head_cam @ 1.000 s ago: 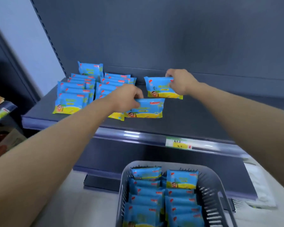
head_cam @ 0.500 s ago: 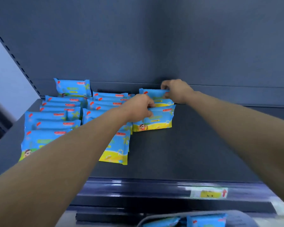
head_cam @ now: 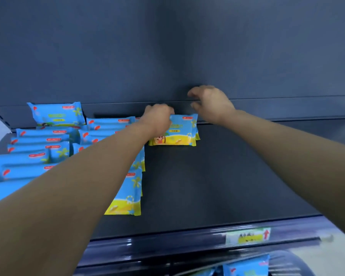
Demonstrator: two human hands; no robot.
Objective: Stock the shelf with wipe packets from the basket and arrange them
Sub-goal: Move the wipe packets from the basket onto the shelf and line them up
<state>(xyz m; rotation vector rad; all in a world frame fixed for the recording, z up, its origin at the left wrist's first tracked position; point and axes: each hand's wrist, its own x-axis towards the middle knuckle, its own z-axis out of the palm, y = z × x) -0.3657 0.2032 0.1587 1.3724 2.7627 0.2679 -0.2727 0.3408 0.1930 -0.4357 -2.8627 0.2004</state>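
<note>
A blue and yellow wipe packet [head_cam: 176, 130] sat at the back of the dark shelf [head_cam: 227, 176], close to the back panel [head_cam: 167, 46]. It began a new column just right of the rows of matching packets [head_cam: 46, 140] that filled the shelf's left side. The left hand [head_cam: 158, 116] gripped its upper left corner, fingers curled over the top edge. The right hand [head_cam: 211, 102] hung just above and to the right, fingers loosely curled, holding nothing and clear of the packet. Whether another packet lay behind it could not be told.

The step looked like placing and squaring, with stocking partly done. More packets [head_cam: 245, 267] showed in the blurred basket [head_cam: 303, 261] below the shelf edge and its price label [head_cam: 247, 237]. The next move would likely call for letting go, then reaching down for more.
</note>
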